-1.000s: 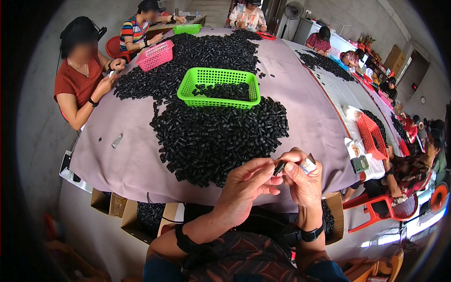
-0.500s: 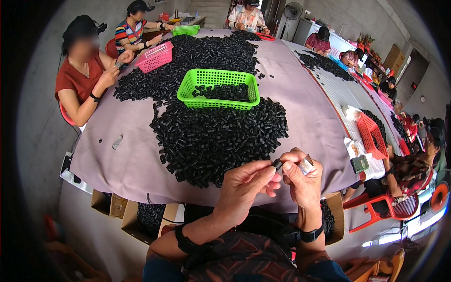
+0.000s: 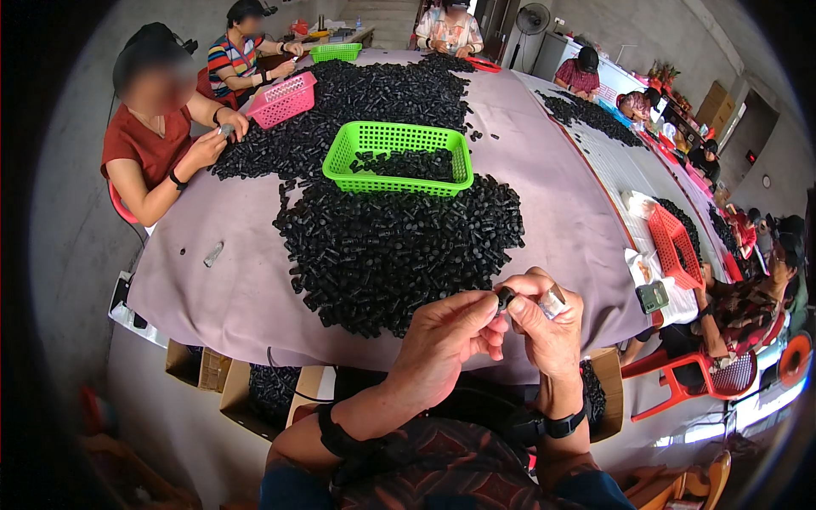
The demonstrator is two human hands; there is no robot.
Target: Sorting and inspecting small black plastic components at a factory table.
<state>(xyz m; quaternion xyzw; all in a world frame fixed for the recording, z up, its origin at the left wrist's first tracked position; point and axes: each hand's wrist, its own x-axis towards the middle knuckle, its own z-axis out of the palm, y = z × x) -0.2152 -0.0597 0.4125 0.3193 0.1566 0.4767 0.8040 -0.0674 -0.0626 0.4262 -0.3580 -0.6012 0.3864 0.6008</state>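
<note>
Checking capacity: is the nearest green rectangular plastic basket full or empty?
Partly full: the basket holds small black cylindrical pieces well below its rim.

Dark diamond-patterned garment [image 3: 438, 467], blue sleeves [image 3: 291, 490], black wristbands [image 3: 336, 432] (one each side)

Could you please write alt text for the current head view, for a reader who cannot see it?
Left hand and right hand together hold a small black piece over the near edge of a cloth-covered table; the right hand also grips a shiny object. Beyond lie heaped black pieces and a green basket; other people sit around.
</note>
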